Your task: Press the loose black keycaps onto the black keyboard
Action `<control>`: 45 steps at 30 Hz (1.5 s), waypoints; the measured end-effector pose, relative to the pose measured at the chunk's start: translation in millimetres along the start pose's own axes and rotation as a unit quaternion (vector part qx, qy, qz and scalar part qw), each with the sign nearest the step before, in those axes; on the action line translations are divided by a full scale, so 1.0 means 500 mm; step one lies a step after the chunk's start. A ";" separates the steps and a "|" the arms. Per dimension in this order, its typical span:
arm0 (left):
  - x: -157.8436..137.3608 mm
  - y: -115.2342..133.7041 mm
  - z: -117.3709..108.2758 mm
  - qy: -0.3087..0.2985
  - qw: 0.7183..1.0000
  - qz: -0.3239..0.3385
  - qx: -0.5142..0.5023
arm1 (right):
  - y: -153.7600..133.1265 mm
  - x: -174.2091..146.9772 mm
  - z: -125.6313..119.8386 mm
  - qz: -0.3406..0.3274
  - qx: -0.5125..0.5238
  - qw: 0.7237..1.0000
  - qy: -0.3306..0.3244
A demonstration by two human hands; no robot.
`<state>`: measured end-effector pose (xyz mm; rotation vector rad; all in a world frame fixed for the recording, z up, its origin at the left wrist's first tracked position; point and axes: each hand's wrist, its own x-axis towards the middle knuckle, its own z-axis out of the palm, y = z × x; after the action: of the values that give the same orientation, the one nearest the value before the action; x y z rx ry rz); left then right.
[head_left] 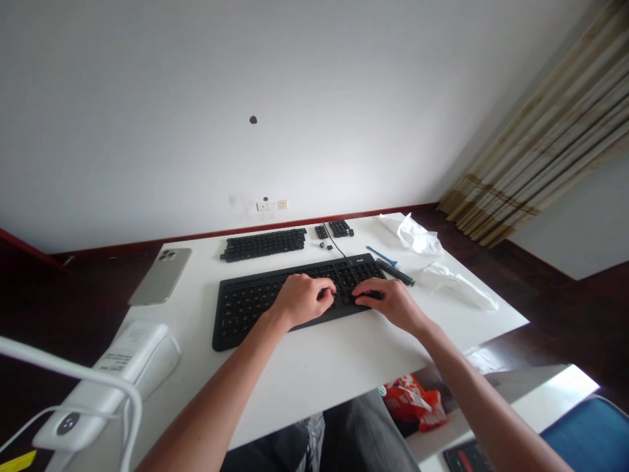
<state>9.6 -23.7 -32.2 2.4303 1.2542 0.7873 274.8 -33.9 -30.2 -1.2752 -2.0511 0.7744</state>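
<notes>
Head view; left hand (304, 298), right hand (389, 298) partly hide keyboard (263, 293); grips unclear

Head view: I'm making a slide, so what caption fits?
Left hand and right hand over a black keyboard, loose keycaps beyond it on the white table.

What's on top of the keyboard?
Your left hand is over the keyboard just right of its middle, your right hand over its right end. Whatever lies directly beneath them is covered.
</notes>
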 end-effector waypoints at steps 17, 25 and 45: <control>0.001 -0.008 0.006 -0.012 1.000 -0.009 -0.014 | -0.036 0.022 -0.020 -0.184 -0.168 0.963 -0.106; 0.001 -0.007 0.005 -0.012 1.000 -0.011 0.005 | -0.046 -0.018 0.006 -0.221 -0.246 0.941 -0.064; 0.004 -0.018 -0.018 0.032 0.998 -0.032 0.053 | 0.020 0.209 -0.038 -0.195 -0.128 0.970 0.065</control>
<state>-0.8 -16.9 -28.8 2.4511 1.4243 0.8058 256.8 68.7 -6.2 -0.9709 -2.2460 0.2472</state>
